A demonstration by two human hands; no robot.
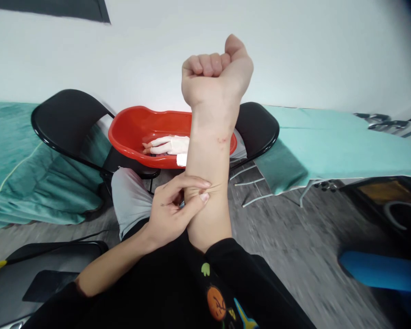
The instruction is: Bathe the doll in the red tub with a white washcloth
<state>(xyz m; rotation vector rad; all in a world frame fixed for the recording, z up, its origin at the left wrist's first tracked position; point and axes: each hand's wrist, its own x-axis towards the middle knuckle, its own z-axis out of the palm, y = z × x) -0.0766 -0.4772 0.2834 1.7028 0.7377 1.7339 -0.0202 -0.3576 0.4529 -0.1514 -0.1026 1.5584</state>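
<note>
My left hand (169, 214) has thumb and forefinger nearly together, pinching my right forearm (208, 160), which is raised before the red tub (130, 132); my right hand (217, 84) is curled into a fist. Squeezing too hard could bruise me, nails could scratch, and sliding up could irritate the red marks (222, 140) near my wrist.

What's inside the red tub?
In the red tub lies a doll-like figure in white, its legs toward the tub's left end. The raised right forearm blocks the view further right, so the figure's head and anything beside it cannot be seen.
</note>
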